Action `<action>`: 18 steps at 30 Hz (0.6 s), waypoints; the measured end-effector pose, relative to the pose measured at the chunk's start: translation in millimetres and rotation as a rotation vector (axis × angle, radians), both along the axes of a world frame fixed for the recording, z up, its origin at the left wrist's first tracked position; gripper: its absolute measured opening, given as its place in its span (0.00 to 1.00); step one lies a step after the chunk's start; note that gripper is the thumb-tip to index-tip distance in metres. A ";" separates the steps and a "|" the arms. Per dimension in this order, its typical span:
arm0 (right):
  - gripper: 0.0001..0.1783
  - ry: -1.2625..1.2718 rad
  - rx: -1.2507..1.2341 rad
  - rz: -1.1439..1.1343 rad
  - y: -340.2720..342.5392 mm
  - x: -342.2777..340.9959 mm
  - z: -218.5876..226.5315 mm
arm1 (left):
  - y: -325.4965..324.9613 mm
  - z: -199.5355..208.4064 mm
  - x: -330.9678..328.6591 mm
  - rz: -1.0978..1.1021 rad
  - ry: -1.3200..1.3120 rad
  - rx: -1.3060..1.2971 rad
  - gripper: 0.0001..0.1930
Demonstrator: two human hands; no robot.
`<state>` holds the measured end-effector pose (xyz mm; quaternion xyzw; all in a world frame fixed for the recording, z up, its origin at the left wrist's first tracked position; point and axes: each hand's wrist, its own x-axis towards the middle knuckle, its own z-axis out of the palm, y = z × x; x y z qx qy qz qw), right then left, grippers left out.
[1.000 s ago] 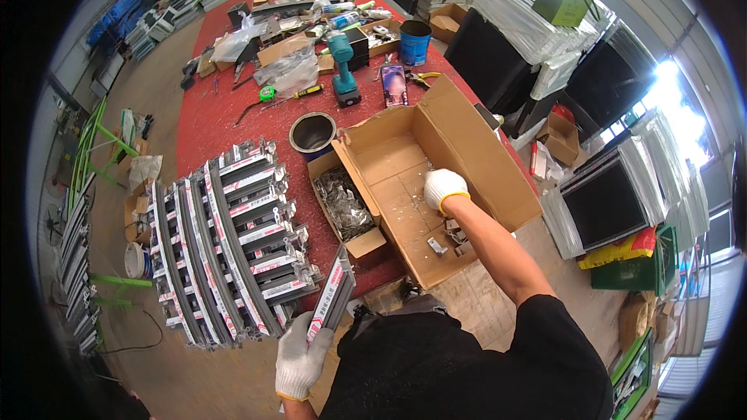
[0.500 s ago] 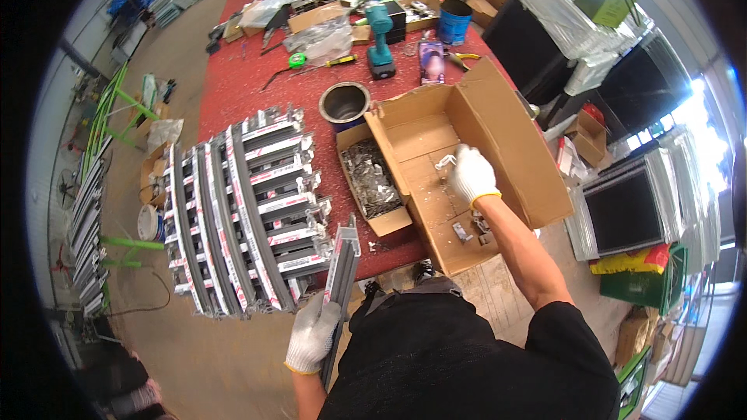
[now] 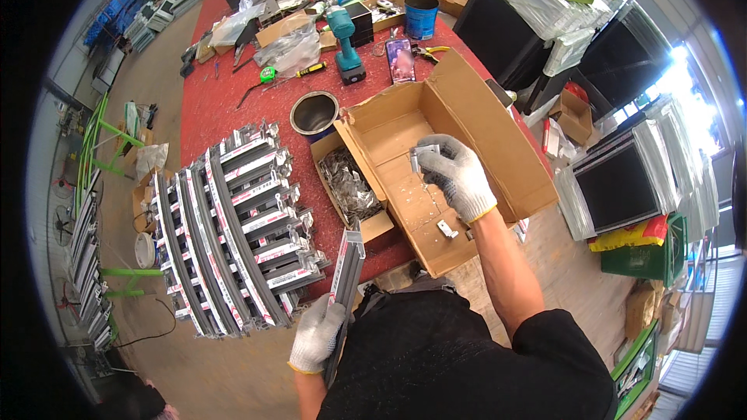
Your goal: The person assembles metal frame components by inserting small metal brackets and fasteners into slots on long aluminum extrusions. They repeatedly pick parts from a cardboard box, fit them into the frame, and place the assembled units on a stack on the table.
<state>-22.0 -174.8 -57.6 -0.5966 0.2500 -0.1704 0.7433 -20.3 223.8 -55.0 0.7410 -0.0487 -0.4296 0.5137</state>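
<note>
My left hand (image 3: 317, 334), in a white knitted glove, is closed around a grey metal profile (image 3: 347, 264) with a pale label strip. The profile slants up in front of my body, its upper end near the table's edge. Over the open cardboard box (image 3: 385, 120), my right hand (image 3: 459, 175), gloved too, pinches a small silvery metal fitting (image 3: 420, 159). Another small metal fitting (image 3: 447, 229) lies on the box floor near its front. Beside that box, a smaller cardboard box (image 3: 379, 225) holds many small shiny metal pieces (image 3: 346, 177).
Stacked grey profiles (image 3: 233, 222) lie crosswise at the left of the red table (image 3: 214, 109), overhanging its edge. Beyond the boxes are a metal pot (image 3: 314, 113), a teal cordless drill (image 3: 345, 45), a phone (image 3: 401, 61), a green tape measure (image 3: 268, 75) and a blue can (image 3: 421, 15).
My right hand has turned over and lifted a little, and the metal fitting now shows plainly in its fingers. My left hand keeps its hold on the profile. The view has shifted slightly.
</note>
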 end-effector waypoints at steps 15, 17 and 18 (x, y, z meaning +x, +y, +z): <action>0.25 -0.006 -0.099 0.113 52.3 -5.6 33.4 | -9.4 -2.8 8.3 -0.111 0.029 -0.106 0.37; 0.23 0.039 -0.276 0.115 61.8 -5.0 36.4 | -10.4 -1.0 9.0 -0.121 0.050 -0.152 0.41; 0.23 0.063 -0.362 0.116 66.4 -4.9 37.6 | -10.3 0.2 9.4 -0.130 0.059 -0.177 0.43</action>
